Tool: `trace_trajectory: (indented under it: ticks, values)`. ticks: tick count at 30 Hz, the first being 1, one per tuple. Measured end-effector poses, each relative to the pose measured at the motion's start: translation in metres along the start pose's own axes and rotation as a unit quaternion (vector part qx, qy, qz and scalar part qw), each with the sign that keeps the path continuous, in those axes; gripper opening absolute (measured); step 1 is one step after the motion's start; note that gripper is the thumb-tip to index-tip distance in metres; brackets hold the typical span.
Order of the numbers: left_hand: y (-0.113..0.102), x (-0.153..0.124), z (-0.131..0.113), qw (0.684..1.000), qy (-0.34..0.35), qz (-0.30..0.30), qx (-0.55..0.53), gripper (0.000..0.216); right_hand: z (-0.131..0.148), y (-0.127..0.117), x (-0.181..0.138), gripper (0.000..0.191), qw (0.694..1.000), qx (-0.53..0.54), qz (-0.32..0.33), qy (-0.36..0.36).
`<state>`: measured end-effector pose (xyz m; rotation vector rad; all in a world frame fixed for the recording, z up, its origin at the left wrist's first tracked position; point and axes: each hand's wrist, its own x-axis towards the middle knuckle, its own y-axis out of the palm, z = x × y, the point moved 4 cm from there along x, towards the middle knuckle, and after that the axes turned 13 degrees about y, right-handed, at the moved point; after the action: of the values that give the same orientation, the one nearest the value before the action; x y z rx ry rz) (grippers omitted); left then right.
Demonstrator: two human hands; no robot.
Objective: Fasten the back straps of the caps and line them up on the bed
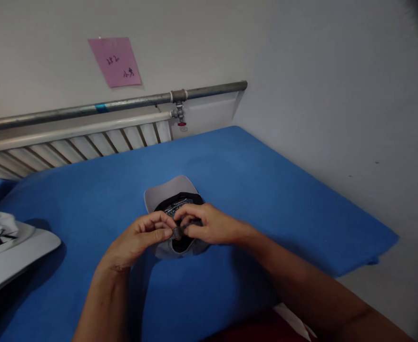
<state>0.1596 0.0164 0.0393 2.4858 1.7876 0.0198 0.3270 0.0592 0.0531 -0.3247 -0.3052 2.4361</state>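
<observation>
Closely pinched together, the fingers [160,232] of the left hand [137,240] and of the right hand [210,227] meet tip to tip on a small dark strap [178,232] at the back opening of a grey cap [169,190]. The cap lies upside down on the blue surface [266,190], brim pointing away from the person. Well apart to the left lies a white lettered item [12,247], and along the wall beyond run a radiator [69,145], a metal pipe [123,103] and a pink note [116,61].
</observation>
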Motion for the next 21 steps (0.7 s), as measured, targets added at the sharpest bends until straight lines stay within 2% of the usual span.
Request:
trace_trajectory:
  ticks: [4, 8, 12, 21]
  values:
    - [0.006, 0.001, -0.001, 1.000, -0.003, 0.016, -0.002, 0.017, 0.000, 0.000, 0.001, 0.022, 0.999, 0.021, -0.023, 0.011]
    - [0.009, 0.003, -0.001, 1.000, -0.001, -0.015, 0.000, 0.018, 0.004, 0.000, -0.001, 0.017, 0.998, 0.060, -0.035, -0.004]
    - [0.012, 0.003, -0.002, 1.000, 0.007, -0.016, -0.020, 0.015, 0.005, 0.000, -0.001, 0.014, 0.995, 0.095, -0.040, -0.013]
    - [0.014, 0.002, -0.005, 0.998, 0.027, -0.060, 0.004, 0.015, -0.001, -0.007, -0.001, 0.013, 0.988, 0.072, -0.134, -0.013]
